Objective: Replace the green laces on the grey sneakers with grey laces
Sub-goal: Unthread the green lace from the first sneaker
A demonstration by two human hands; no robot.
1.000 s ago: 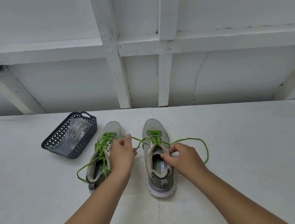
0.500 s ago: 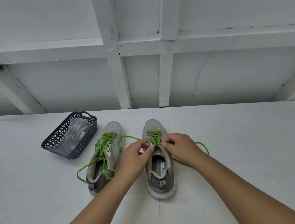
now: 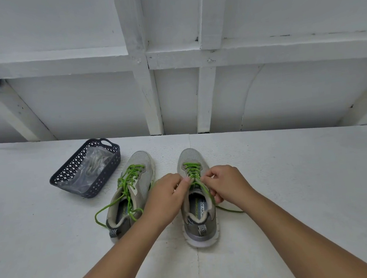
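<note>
Your left hand (image 3: 168, 196) and right hand (image 3: 225, 183) meet fingertip to fingertip, fingers curled and pinching the green lace (image 3: 193, 171); both forearms converge from the near edge.

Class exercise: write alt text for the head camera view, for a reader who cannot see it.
Both hands, left hand and right hand, pinch the green lace on the right grey sneaker. The left sneaker lies beside it with its green lace loose, near a dark basket on the white table.
</note>
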